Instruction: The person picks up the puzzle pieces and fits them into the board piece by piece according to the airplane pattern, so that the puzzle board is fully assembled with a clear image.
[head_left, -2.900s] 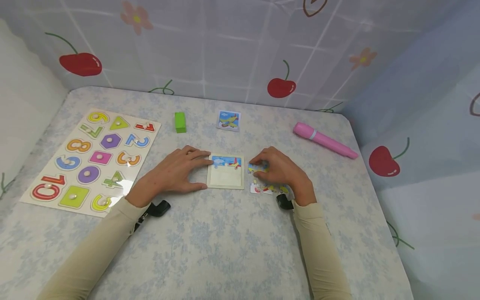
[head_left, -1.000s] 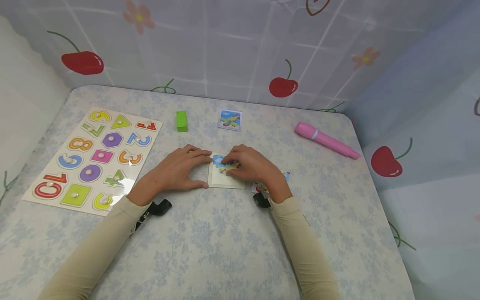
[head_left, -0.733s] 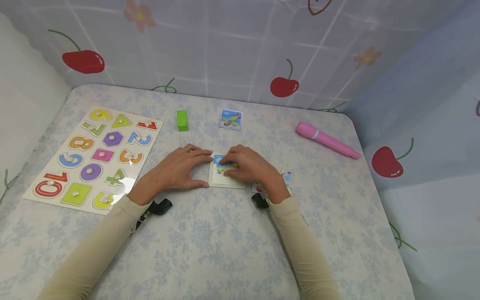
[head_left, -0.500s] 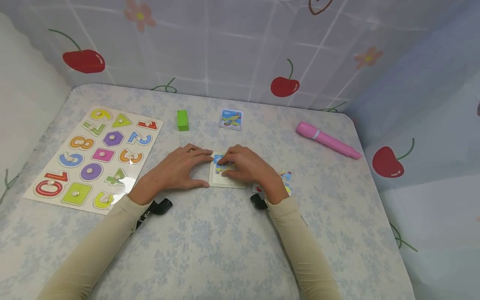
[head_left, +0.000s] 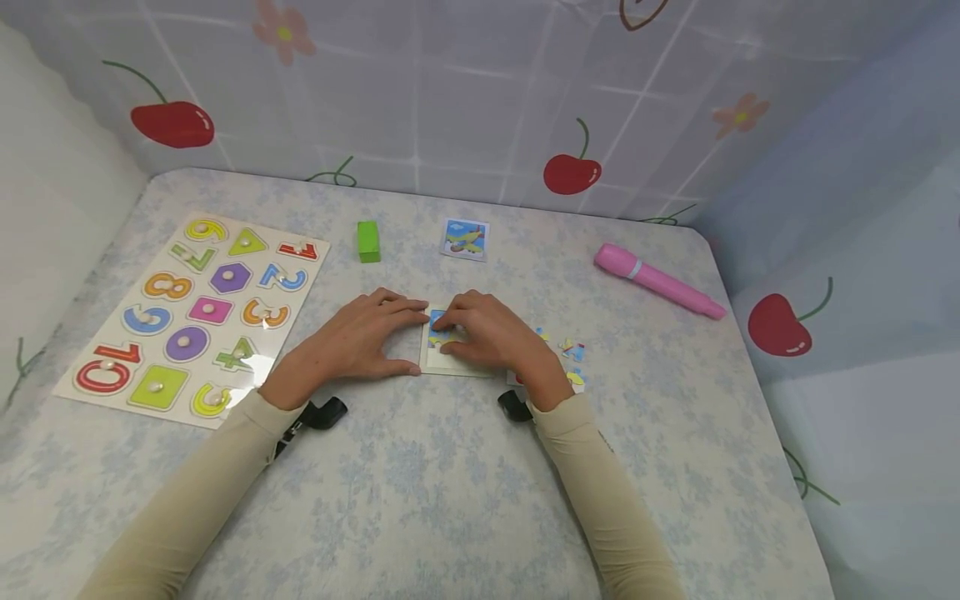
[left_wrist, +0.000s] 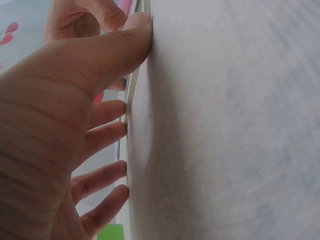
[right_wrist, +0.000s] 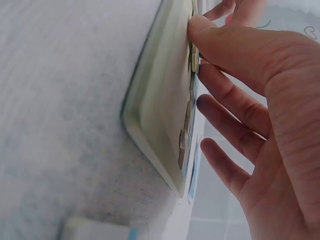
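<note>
Floral table (head_left: 420, 500), puzzle tray (head_left: 438, 365) part filled, left hand (head_left: 352, 342) flat bracing, right hand (head_left: 491, 337) pressing piece (head_left: 442, 335)

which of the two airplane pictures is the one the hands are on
The puzzle tray between both hands, only partly filled. The finished airplane card lies untouched farther back, beside the green block.

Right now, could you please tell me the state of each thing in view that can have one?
Puzzle tray: flat on the table, partly filled.
Puzzle piece: in the tray under the right fingertips.
Left hand: fingers straight, bracing the tray's left edge.
Right hand: fingers pressing the piece.
Loose pieces: lying beside the tray, unplaced.
Number board: flat, its shapes seated.
Pink marker: lying on its side, capped.
Green block: resting apart.
</note>
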